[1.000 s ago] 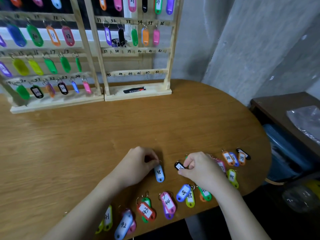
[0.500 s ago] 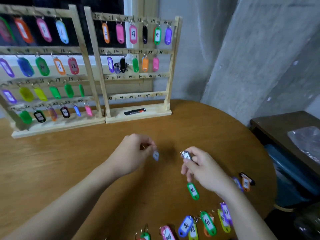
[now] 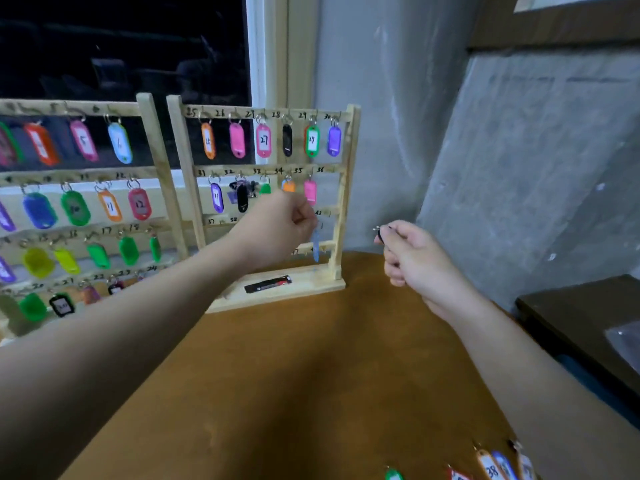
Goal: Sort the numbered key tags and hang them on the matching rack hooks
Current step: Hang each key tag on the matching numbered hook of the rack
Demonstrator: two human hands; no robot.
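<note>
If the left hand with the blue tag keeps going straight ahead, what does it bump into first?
Probably the right-hand wooden rack. The left hand pinches the light blue tag right in front of the rail near the hook marked 42, so that rail would likely come first. Depth is hard to judge from this one view.

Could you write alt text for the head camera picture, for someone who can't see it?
A person's left hand holds a light blue key tag up to the right-hand wooden rack, while the right hand pinches a black tag beside it. Colourful numbered tags hang on both racks.
</note>
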